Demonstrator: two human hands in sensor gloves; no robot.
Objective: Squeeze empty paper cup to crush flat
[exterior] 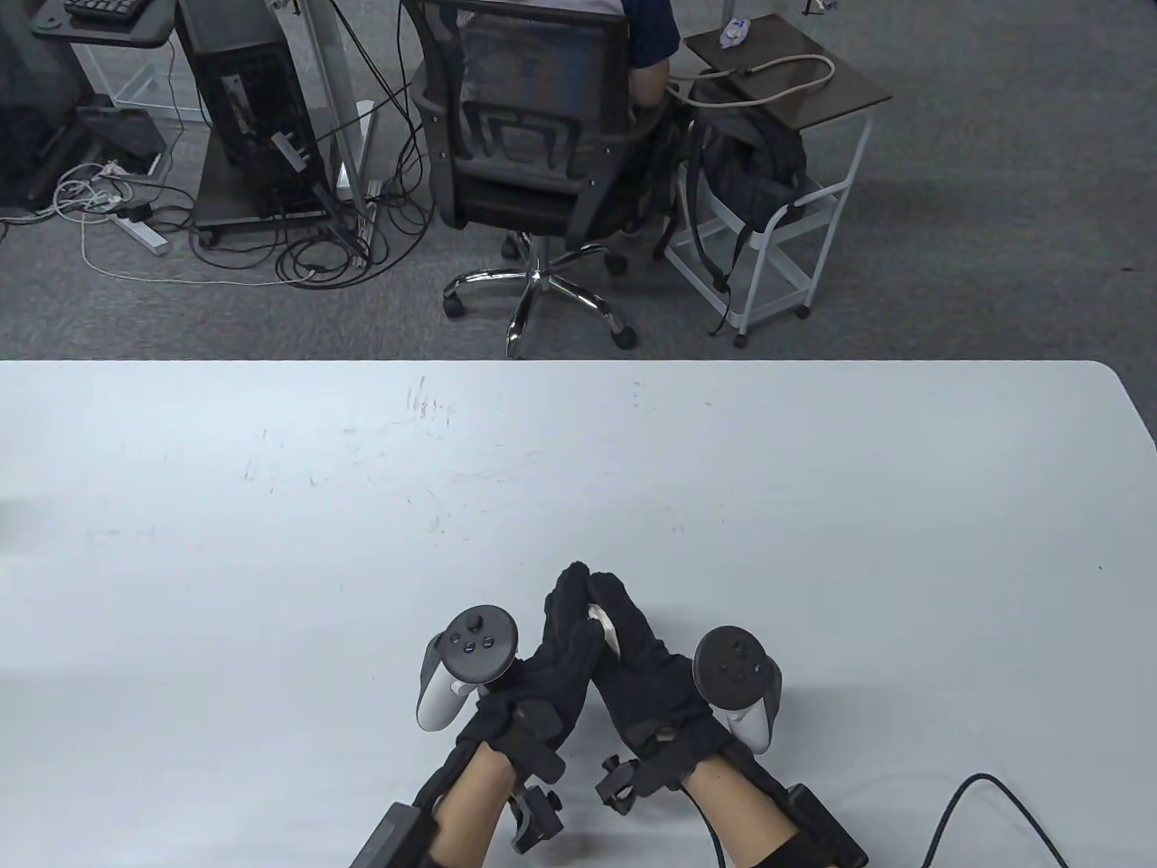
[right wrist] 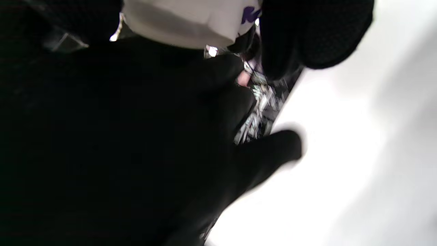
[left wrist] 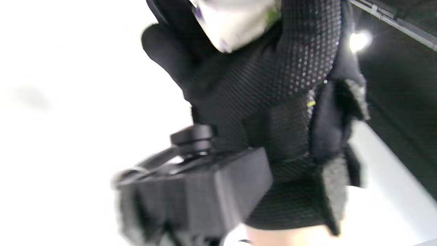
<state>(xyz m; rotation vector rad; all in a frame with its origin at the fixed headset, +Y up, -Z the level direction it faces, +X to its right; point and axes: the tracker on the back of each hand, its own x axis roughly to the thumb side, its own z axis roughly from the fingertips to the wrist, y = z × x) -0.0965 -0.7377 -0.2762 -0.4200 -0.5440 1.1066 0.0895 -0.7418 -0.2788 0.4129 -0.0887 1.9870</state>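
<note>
A white paper cup [exterior: 604, 622] with purple print is pressed between my two gloved hands near the table's front edge; only a sliver shows in the table view. My left hand [exterior: 565, 624] presses it from the left, my right hand [exterior: 624, 624] from the right, palms facing each other. The cup shows at the top of the left wrist view [left wrist: 235, 20], held against the right palm, and at the top of the right wrist view [right wrist: 191, 20]. Both wrist views are blurred. How flat the cup is cannot be told.
The white table [exterior: 362, 506] spreads around the hands. A black cable [exterior: 985, 796] lies at the front right. Beyond the far edge stand an office chair [exterior: 533, 154] with a seated person, a small cart [exterior: 777, 181] and a computer stand [exterior: 244, 108].
</note>
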